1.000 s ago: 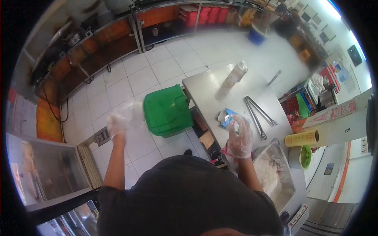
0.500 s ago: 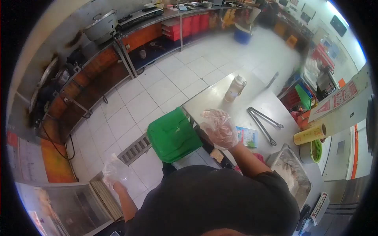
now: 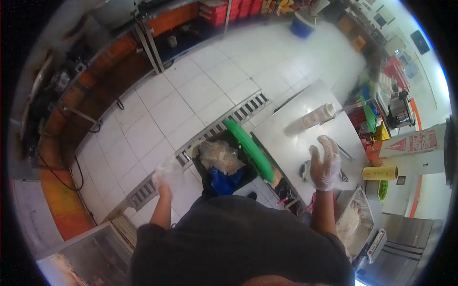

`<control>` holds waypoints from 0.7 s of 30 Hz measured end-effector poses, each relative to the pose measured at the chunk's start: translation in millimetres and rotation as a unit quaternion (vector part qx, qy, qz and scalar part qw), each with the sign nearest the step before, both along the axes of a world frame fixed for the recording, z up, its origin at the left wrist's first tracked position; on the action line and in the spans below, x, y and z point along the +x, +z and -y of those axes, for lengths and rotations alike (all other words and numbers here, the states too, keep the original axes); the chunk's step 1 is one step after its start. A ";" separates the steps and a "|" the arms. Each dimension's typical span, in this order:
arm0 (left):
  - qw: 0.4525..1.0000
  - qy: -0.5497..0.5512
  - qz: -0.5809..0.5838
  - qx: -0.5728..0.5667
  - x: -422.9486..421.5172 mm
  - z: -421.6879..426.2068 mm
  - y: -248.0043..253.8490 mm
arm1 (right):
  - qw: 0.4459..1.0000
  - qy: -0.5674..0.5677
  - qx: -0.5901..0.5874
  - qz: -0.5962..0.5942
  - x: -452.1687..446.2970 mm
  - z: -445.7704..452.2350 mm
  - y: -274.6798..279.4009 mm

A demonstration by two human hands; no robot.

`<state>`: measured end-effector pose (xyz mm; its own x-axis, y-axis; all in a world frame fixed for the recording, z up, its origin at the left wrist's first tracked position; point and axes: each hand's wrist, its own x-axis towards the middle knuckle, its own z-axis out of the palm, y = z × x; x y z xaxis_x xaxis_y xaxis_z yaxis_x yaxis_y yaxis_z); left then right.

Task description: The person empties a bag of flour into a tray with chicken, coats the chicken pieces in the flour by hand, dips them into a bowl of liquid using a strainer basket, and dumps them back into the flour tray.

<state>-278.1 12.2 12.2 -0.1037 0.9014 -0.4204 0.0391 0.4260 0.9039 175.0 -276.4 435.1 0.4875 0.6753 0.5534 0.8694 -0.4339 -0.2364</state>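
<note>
My left hand (image 3: 163, 185) is closed on a thin clear plastic (image 3: 170, 170), left of the black bin (image 3: 204, 183). Crumpled clear plastic (image 3: 220, 158) and blue plastic (image 3: 221, 181) lie in the bin, whose green lid (image 3: 250, 150) stands tipped up against the table side. In a clear glove, my right hand (image 3: 325, 166) is raised over the metal table (image 3: 292, 114), fingers apart and nothing held. Behind it are metal tongs (image 3: 344, 176), partly hidden. A pale bottle (image 3: 318, 116) stands beyond the hand.
A metal tray of white powder (image 3: 353, 224) lies at the right, near a yellow roll (image 3: 379, 173) and a green basket (image 3: 383, 189). A floor drain (image 3: 143, 194) runs behind the bin. A blue bucket (image 3: 302, 27) stands far back.
The green lid has swung up, showing the bin's contents. My right hand has moved from near the lid to the right, over the table. My left hand has come closer to the bin.
</note>
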 end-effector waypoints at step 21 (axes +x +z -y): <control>0.834 -0.381 -0.395 0.055 149.4 40.6 -73.4 | 0.955 -0.267 -0.111 0.063 -106.0 264.7 -4.1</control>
